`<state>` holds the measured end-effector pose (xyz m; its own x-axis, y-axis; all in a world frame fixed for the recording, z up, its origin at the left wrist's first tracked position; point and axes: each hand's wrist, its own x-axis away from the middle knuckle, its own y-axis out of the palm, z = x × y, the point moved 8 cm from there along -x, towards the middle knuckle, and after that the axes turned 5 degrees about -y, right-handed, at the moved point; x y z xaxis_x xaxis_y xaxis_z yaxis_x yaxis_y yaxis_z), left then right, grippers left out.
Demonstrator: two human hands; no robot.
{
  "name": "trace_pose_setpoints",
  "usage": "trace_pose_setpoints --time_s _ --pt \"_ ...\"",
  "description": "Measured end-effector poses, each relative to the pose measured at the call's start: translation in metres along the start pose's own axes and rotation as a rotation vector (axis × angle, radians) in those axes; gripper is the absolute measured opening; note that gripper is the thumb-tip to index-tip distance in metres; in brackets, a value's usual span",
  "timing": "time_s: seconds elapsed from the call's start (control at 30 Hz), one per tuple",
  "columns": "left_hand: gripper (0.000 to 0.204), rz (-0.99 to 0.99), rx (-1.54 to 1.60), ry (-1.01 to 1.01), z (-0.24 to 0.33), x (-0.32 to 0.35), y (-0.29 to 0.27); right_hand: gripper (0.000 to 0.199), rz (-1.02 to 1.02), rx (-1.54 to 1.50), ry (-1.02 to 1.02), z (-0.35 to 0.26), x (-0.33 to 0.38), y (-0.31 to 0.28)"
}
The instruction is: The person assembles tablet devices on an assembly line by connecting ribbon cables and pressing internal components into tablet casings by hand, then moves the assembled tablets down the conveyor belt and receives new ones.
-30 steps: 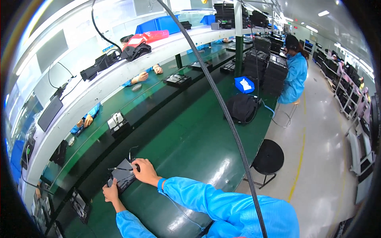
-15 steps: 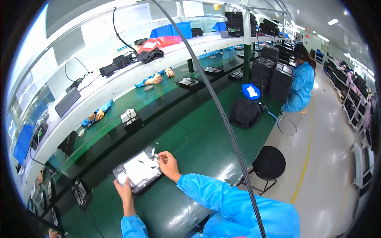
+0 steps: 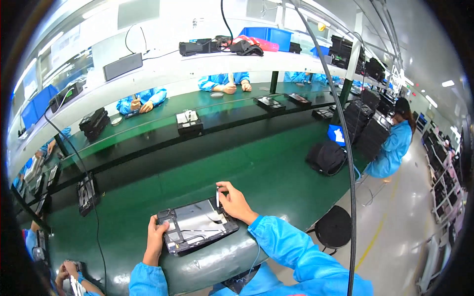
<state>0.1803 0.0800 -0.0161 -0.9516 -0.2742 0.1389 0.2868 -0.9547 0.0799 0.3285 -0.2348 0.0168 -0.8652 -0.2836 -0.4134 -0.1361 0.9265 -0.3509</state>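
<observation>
A flat, opened electronic device [image 3: 197,227] with a black frame and a silver-grey inner panel lies on the green table near its front edge. Thin dark and pale strips run across its near half. My left hand [image 3: 155,234] grips the left edge, thumb on top and fingers along the side. Above the far right corner, my right hand [image 3: 235,202] pinches a small, narrow white-and-dark strip [image 3: 217,197] between thumb and fingers, holding it upright. Whether the strip's lower end is still joined to the device, I cannot tell.
Black trays with parts [image 3: 189,122] stand along a dark lane beyond the green table [image 3: 276,163]. A black bag [image 3: 326,158] sits at right, near stacked black trays [image 3: 360,118]. A dark cable [image 3: 344,133] hangs across the view. Co-workers' hands [image 3: 230,88] are opposite; a stool [image 3: 334,226] stands right.
My view has turned left and levelled. The device's panel, bright white before, now looks silver-grey. My right hand now holds the small strip upright at the far right corner; my left hand keeps its grip.
</observation>
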Motion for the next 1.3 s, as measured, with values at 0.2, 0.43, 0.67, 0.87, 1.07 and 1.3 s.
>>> trace_pose_setpoints --time_s 0.2,0.43,0.67,0.87,1.07,1.3 --pt "0.025 0.094 0.016 0.077 -0.008 0.006 -0.017 0.036 -0.152 -0.095 0.006 -0.009 0.0 0.015" --pt "0.024 0.161 -0.317 0.334 0.019 -0.005 -0.007 0.031 -0.156 -0.103 -0.045 -0.008 -0.01 0.008" --pt "0.036 0.25 -0.536 0.309 0.034 0.002 -0.009 0.021 -0.149 -0.047 -0.061 0.002 -0.016 0.013" --pt "0.039 0.251 -0.54 0.287 0.033 0.006 -0.005 0.018 -0.17 -0.022 0.024 0.0 -0.013 0.013" --pt "0.033 0.115 -0.153 0.037 0.012 -0.005 -0.018 0.015 -0.165 0.06 0.007 0.006 -0.015 0.015" --pt "0.077 -0.098 0.197 -0.09 0.024 -0.001 -0.009 0.031 -0.205 0.418 0.044 0.008 -0.028 -0.01"
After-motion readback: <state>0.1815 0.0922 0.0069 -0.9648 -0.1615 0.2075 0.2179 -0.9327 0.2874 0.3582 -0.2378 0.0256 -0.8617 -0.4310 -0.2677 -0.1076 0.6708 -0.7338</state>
